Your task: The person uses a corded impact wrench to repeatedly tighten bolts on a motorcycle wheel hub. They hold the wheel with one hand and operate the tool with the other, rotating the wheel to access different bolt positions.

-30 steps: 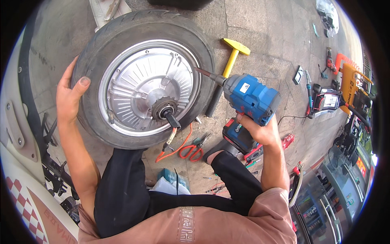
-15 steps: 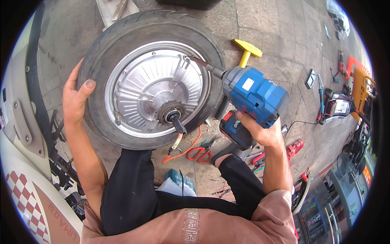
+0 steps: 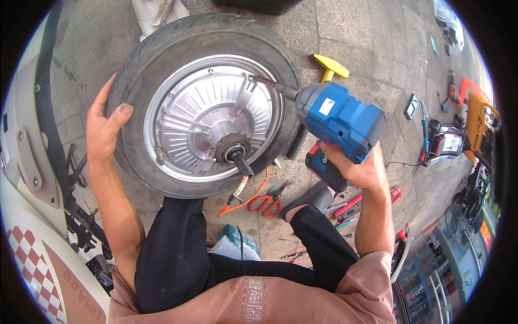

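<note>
A scooter wheel with a black tyre (image 3: 133, 146) stands tilted in front of me, its silver hub motor cover (image 3: 186, 108) facing up toward me. At its left edge my left hand (image 3: 104, 129) grips the tyre, thumb on the sidewall and fingers behind. My right hand (image 3: 359, 168) is wrapped round the handle of a blue cordless impact driver (image 3: 342, 116). The driver's long bit (image 3: 274, 85) points left, its tip at the upper right edge of the hub cover; whether it sits in a bolt I cannot tell. A toothed ring and dark axle (image 3: 240, 160) stick out of the hub.
A yellow hammer (image 3: 332, 66) lies beyond the driver. Orange-handled scissors (image 3: 265, 205) and an orange cable (image 3: 251, 200) are below the wheel. A white scooter body (image 3: 32, 227) stands at left; several tools and a soldering iron (image 3: 424, 135) lie at right.
The wheel has shifted slightly to the right, with my left hand still on it. The driver and my right hand have also moved a little to the right.
</note>
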Available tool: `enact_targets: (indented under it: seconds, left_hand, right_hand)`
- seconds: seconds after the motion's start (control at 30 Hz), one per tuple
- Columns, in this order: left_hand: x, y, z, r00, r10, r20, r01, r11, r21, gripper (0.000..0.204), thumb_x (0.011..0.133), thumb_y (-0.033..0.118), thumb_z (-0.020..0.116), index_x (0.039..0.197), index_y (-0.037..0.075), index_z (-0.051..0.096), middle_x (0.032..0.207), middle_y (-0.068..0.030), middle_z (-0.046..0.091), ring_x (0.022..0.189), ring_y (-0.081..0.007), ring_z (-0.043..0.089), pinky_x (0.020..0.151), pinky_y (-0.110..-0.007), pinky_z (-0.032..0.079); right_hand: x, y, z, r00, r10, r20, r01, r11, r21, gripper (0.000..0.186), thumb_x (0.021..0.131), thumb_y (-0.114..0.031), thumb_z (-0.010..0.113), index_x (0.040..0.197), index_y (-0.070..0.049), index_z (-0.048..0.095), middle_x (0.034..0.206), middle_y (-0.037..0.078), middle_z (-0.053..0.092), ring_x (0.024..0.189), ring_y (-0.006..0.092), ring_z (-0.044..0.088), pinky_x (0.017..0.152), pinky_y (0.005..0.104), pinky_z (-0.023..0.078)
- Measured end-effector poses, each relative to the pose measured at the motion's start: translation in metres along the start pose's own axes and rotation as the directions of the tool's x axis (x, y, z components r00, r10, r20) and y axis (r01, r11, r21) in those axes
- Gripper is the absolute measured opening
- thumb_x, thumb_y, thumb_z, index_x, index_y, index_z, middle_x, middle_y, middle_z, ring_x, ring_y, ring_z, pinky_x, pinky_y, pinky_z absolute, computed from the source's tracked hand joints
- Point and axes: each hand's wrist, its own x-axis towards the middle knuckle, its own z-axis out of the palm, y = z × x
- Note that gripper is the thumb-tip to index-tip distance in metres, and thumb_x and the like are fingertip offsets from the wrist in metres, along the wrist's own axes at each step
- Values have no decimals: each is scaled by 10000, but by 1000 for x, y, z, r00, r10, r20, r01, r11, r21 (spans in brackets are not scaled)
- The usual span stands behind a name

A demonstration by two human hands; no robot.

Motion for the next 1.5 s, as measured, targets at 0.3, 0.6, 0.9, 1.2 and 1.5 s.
enact_targets:
  seconds: [0.3,0.6,0.9,1.2,1.5]
  left_hand:
    - [1,4,2,999,40,-9,-40,999,27,912,734,343,886,1423,-97,482,1357,-191,588,1252,-246,565,1109,-351,392]
    - [0,3,2,999,50,1,-50,999,-8,880,747,293,889,1424,-95,480,1343,-183,595,1239,-235,571,1102,-344,397]
    - [1,0,2,998,61,25,-60,996,-60,879,747,308,894,1416,-94,490,1339,-189,598,1242,-243,572,1107,-350,393]
    - [1,1,2,997,72,41,-68,995,-77,896,737,311,902,1416,-100,486,1340,-186,599,1253,-245,565,1115,-352,386]
    - [0,2,3,996,76,49,-70,991,-118,872,746,269,898,1418,-100,482,1344,-189,595,1247,-239,569,1109,-346,393]
  right_hand:
    - [36,-42,-34,941,-243,235,318,872,-371,538,697,-168,796,1197,-14,668,902,216,685,850,394,679,776,394,529]
    - [10,-44,-7,977,128,171,-131,991,7,332,798,-114,772,1098,-26,657,1065,143,669,957,286,651,852,395,513]
    - [13,-24,-12,957,-167,238,225,944,-242,283,780,-99,756,1047,-43,683,984,150,681,879,322,655,796,400,523]
    - [19,-27,-16,925,-312,217,361,900,-243,329,730,-54,762,1044,-24,671,946,151,675,860,330,654,777,402,524]
    - [24,-45,-26,945,-181,272,233,957,-175,457,675,-44,743,1120,11,654,957,214,687,887,454,660,783,415,544]
